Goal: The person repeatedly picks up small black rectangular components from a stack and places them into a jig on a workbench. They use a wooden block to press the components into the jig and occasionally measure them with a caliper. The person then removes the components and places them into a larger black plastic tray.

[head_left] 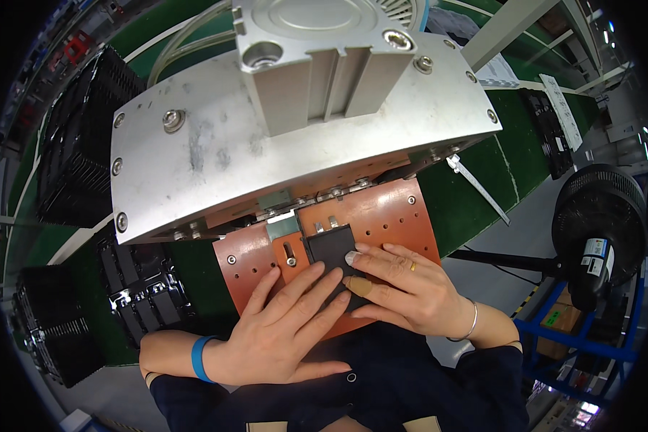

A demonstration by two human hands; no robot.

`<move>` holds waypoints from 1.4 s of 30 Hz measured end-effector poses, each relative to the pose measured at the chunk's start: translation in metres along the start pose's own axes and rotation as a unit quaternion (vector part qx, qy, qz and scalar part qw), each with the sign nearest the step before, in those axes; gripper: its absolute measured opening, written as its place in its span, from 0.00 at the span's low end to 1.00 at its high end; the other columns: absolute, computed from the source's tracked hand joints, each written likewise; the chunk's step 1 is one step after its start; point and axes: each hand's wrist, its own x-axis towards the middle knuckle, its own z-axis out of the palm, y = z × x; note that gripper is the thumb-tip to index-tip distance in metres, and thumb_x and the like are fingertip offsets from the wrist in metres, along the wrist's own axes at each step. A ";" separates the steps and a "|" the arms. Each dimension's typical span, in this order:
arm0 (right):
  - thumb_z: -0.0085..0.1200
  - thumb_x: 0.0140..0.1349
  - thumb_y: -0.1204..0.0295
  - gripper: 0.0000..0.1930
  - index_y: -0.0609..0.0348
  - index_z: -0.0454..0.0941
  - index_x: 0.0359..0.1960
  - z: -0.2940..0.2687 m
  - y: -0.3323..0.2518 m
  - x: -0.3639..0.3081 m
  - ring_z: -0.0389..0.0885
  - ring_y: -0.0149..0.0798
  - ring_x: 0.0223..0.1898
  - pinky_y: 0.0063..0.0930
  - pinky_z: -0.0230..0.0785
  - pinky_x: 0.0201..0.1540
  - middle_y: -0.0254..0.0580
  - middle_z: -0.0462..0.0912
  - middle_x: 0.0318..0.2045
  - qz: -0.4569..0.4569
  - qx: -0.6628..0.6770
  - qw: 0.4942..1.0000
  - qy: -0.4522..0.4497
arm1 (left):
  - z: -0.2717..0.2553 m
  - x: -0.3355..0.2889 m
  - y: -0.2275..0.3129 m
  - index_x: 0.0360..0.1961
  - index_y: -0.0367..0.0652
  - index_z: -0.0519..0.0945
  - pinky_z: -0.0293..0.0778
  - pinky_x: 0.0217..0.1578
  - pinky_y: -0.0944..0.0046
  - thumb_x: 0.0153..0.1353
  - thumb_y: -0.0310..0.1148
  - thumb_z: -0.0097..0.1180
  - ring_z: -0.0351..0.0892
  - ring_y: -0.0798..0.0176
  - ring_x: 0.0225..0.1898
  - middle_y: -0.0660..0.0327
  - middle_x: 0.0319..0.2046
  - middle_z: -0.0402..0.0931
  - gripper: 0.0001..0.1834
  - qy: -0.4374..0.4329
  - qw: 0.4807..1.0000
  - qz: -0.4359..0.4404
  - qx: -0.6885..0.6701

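A flat black battery cell (pixel 331 248) with two small metal tabs at its far end lies on the orange-brown fixture plate (pixel 392 209). My left hand (pixel 281 327) rests with its fingers stretched out, tips on the plate and the near left part of the cell. From the right, my right hand (pixel 410 288) lays its extended fingers on the cell's right side; one finger wears a tan finger cot. The hands cover the cell's near end. Left of the cell, a slotted orange block (pixel 288 248) is fixed to the plate. The tabs point toward the machine's opening.
A silver metal press (pixel 209 140) with a cylinder (pixel 324 65) on top stands just beyond the plate. Black trays holding dark cells (pixel 144 288) sit at left, with stacked black trays (pixel 86 137) behind. A caliper-like metal tool (pixel 479 187) and a black fan (pixel 599 223) are at right.
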 end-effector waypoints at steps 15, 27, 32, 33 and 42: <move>0.66 0.50 0.64 0.17 0.61 0.84 0.38 -0.005 0.019 0.028 0.79 0.48 0.54 0.38 0.74 0.56 0.48 0.80 0.50 -0.029 -0.015 0.999 -0.007 | -0.004 0.010 -0.018 0.55 0.56 0.79 0.49 0.65 0.44 0.51 0.66 0.57 0.61 0.46 0.65 0.54 0.63 0.67 0.36 0.021 1.000 -0.017 0.009; 0.67 0.50 0.64 0.17 0.60 0.85 0.40 -0.003 0.021 0.024 0.79 0.46 0.55 0.37 0.75 0.54 0.47 0.80 0.51 -0.008 0.006 1.000 -0.025 | 0.001 0.007 -0.016 0.55 0.58 0.79 0.48 0.66 0.44 0.53 0.67 0.55 0.59 0.50 0.66 0.56 0.62 0.68 0.35 0.022 0.999 -0.023 0.021; 0.67 0.50 0.64 0.17 0.60 0.85 0.39 -0.003 0.022 0.024 0.80 0.46 0.54 0.38 0.76 0.54 0.47 0.80 0.50 -0.011 0.011 1.000 -0.021 | 0.001 0.008 -0.015 0.53 0.58 0.80 0.49 0.66 0.44 0.53 0.66 0.56 0.60 0.49 0.65 0.56 0.62 0.68 0.33 0.029 0.999 -0.024 0.026; 0.67 0.50 0.65 0.16 0.60 0.84 0.39 -0.003 0.022 0.025 0.79 0.47 0.54 0.38 0.75 0.54 0.47 0.80 0.50 -0.012 0.005 1.000 -0.022 | 0.000 0.008 -0.015 0.53 0.58 0.81 0.50 0.65 0.44 0.53 0.66 0.57 0.60 0.49 0.65 0.56 0.62 0.68 0.33 0.031 0.999 -0.023 0.027; 0.49 0.63 0.82 0.24 0.58 0.62 0.62 -0.015 -0.009 0.027 0.51 0.50 0.72 0.39 0.49 0.69 0.50 0.56 0.69 0.108 0.317 0.938 -0.086 | -0.005 0.010 -0.016 0.54 0.51 0.78 0.56 0.63 0.43 0.56 0.54 0.60 0.61 0.49 0.66 0.54 0.63 0.66 0.28 0.043 0.998 -0.029 -0.035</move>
